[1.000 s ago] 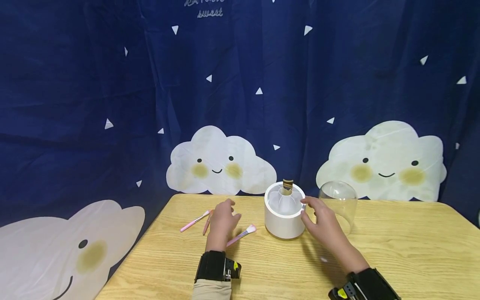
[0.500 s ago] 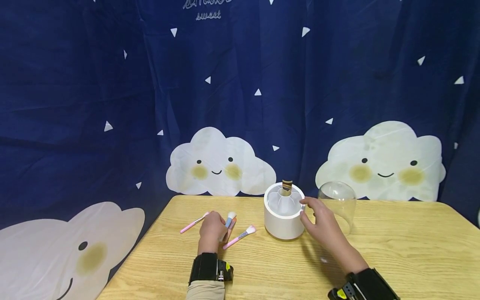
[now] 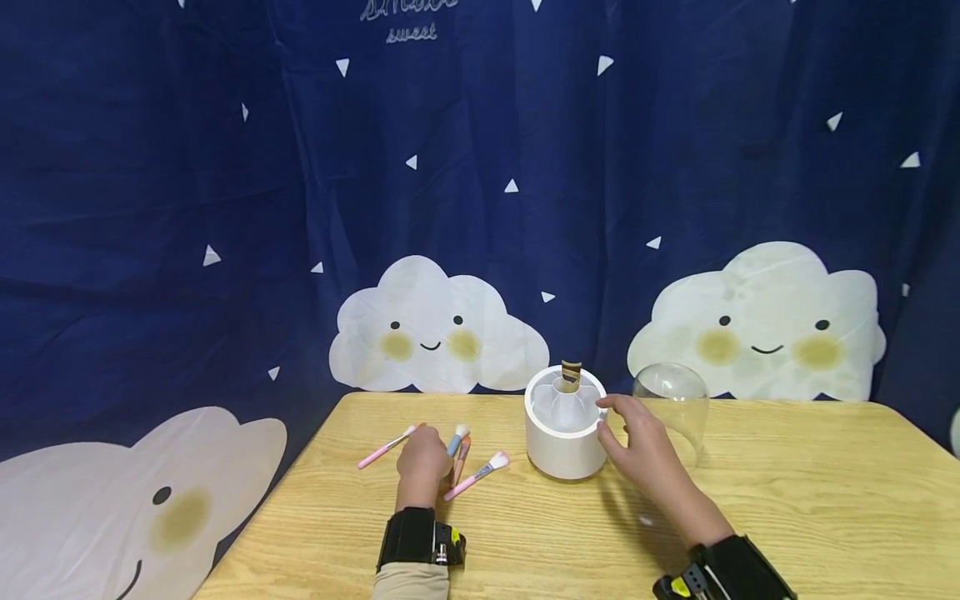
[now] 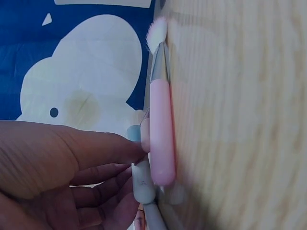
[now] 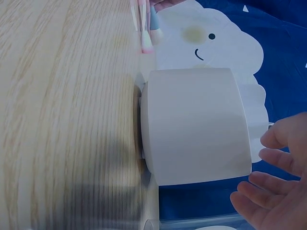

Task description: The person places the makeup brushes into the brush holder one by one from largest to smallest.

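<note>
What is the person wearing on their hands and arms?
The left hand and right hand are gloveless. Each has a black wristband carrying a small dark device marked yellow; a beige sleeve shows behind the left band.

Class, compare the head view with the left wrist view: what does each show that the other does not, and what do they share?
Only the head view shows the right hand, the white container, the clear dome and the white lettering.

Only the left wrist view gives a clear look at the left thumb and the curled fingers below it; the head view shows mainly the back of that hand.

Both show the left hand, a pink-handled brush, the wooden table, the navy curtain and a printed cloud.
</note>
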Demonstrator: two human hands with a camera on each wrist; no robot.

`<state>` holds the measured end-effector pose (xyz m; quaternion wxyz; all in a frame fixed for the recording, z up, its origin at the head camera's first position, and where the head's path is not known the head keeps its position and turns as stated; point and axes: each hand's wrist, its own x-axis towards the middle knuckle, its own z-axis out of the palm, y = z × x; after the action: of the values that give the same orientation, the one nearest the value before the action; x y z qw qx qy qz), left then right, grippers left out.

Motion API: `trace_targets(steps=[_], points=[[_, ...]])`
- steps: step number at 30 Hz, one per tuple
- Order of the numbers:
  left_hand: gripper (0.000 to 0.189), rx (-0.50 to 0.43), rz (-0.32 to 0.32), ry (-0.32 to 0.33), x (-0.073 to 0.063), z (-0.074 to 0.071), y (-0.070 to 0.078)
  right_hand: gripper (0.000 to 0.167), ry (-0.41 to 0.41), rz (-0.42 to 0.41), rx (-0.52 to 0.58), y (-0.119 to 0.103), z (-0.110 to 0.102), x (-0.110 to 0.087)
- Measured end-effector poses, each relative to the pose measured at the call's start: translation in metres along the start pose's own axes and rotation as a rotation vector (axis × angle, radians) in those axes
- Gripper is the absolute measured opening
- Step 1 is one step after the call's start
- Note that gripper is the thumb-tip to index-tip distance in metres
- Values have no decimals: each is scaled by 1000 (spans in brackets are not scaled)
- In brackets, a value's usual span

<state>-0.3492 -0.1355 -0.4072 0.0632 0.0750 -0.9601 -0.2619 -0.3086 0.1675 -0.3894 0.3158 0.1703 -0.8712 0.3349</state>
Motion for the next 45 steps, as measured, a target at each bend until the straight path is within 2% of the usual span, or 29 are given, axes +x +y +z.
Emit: trace_targets(steps=[7, 13, 18, 21, 25, 28, 36, 40, 45], points=[[10, -58, 33, 24, 0, -3, 2, 25, 10, -18, -2, -1, 0, 0], [11, -205, 103, 61, 1, -3, 10, 24, 22, -22, -15, -2, 0, 0], [12, -287, 149, 121, 2, -1, 18, 23, 20, -12, -10, -2, -1, 0], [14, -346, 216, 149, 3, 0, 25, 24, 19, -7, -5, -2, -2, 0], [15, -472, 298, 139, 1, 0, 36, 24, 24, -4, -2, -2, -1, 0], [14, -533, 328, 122, -1, -1, 46, 24, 23, 10, 6, -3, -1, 1], [14, -591, 423, 125, -8, 0, 68, 24, 24, 59, 49, -5, -3, 1], [16, -603, 480, 129, -11, 2, 75, 23, 51, 63, 68, -5, -2, 2], [16, -634, 512, 116, -16, 4, 86, 20, 96, 53, 106, -6, -1, 3]])
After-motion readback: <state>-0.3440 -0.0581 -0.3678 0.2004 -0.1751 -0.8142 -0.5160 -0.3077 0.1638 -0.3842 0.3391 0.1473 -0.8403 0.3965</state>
